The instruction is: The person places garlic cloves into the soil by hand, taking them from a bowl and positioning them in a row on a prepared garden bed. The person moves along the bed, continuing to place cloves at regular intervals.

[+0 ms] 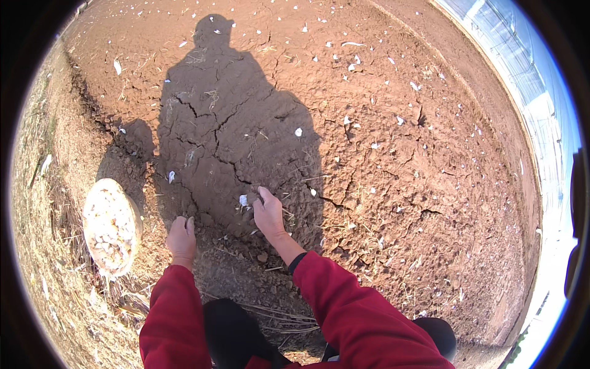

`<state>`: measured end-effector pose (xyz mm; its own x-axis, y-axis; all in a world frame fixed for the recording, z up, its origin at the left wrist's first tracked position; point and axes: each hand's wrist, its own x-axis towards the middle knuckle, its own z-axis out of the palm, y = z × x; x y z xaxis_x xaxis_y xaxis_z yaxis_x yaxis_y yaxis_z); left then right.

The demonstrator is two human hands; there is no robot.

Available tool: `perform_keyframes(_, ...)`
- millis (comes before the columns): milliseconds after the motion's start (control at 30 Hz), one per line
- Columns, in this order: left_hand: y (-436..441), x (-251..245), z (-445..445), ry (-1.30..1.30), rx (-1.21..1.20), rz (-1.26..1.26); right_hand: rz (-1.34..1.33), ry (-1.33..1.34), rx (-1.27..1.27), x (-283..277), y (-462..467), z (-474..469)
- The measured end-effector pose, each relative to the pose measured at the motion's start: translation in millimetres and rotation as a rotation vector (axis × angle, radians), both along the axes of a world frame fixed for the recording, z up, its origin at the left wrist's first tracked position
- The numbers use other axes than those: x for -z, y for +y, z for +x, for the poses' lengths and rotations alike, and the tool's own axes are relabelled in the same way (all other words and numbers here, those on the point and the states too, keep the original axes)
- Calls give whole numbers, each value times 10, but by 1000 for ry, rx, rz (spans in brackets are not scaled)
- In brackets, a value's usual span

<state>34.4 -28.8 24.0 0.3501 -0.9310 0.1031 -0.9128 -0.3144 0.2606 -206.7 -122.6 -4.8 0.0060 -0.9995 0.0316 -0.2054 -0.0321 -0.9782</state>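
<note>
My right hand [268, 213] is low over cracked brown soil [221, 138], its thumb and fingers curled together at the surface. Just left of its fingertips lies a white piece [243, 200] that looks like a garlic clove or its skin. Whether anything is pinched in those fingers is hidden. To the left, my left hand [181, 237] hovers near the bed's edge with curled fingers; what it may hold cannot be seen. Beyond it stands a pale round container [137, 220] filled with whitish pieces resembling garlic cloves [110, 240], strongly overexposed.
White bits, such as one piece [298, 132], are scattered over the soil. Dry stalks [286, 316] lie before my knees [235, 330]. Straw-strewn ground [41, 240] runs along the left. Translucent plastic sheeting [544, 120] borders the right. My shadow falls across the bed.
</note>
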Motion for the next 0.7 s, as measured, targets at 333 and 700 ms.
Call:
perform_keyframes(333,-320,-606,-1456,551,352,-69,1011,-1041,124,34,397,-312)
perform_keyframes(700,170,167,37,-68,142,34,555,-605,78,-77,-720,-1329)
